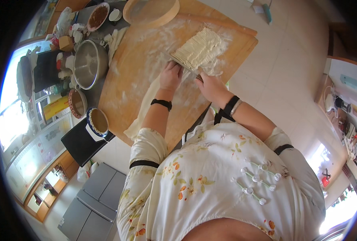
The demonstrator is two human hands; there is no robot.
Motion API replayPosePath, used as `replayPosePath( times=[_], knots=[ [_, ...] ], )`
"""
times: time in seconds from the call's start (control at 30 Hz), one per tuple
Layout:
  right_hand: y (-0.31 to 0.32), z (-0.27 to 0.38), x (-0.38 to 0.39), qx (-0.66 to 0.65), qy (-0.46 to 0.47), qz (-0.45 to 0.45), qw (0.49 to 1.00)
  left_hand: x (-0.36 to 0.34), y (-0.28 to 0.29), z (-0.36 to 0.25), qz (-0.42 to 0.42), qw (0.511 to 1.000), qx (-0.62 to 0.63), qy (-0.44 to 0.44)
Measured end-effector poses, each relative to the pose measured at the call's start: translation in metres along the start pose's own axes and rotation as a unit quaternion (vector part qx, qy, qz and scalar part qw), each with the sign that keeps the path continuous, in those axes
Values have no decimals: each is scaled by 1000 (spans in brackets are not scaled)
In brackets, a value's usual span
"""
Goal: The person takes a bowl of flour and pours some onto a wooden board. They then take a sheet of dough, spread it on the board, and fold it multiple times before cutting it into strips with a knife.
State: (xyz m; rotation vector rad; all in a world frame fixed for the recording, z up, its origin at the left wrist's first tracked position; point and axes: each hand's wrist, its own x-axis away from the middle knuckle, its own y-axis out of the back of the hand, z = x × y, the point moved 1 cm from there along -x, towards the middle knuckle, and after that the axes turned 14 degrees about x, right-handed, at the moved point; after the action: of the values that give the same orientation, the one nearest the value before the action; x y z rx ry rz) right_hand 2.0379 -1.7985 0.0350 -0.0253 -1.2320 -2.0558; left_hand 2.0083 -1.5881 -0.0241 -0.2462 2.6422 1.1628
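Note:
A slab of pale dough cut into thin strips, like noodles, lies floured on the wooden board. Along its near-left edge runs the blade of a knife. My right hand is closed around the knife's handle. Close by, my left hand has its fingers bent and pressed together, their tips at the near side of the blade. What lies under those fingertips is hidden. A long, thin dough sheet stretches from beneath my left hand toward the board's near-left edge.
Flour dusts the wooden board. At its far edge are a round wood-rimmed sieve and a long rolling pin. Left of it stand a steel bowl, a blue-rimmed bowl, and a dish of brown food.

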Motion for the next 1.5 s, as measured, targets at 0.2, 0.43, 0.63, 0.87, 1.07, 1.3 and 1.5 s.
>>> replayPosePath(
  times=[0.2,0.43,0.63,0.87,1.07,1.3,1.5],
  knots=[
    [10,-5,-3,-38,20,-22,999,6,4,-3,-11,1000,4,3],
    [8,-10,24,7,22,-2,1000,5,3,1,-16,1000,-9,-15],
    [-2,-3,7,-16,4,3,1000,5,0,3,-10,1000,2,-17],
    [5,-2,7,-32,17,-21,999,8,5,7,-20,999,-16,-24],
    [9,-3,24,17,30,3,999,10,8,3,-16,1000,-10,-15],
    [-5,7,-5,15,16,26,999,10,7,3,-11,1000,-13,10],
    [2,0,10,-15,27,-13,999,10,7,0,-23,1000,-10,8]
  ],
)
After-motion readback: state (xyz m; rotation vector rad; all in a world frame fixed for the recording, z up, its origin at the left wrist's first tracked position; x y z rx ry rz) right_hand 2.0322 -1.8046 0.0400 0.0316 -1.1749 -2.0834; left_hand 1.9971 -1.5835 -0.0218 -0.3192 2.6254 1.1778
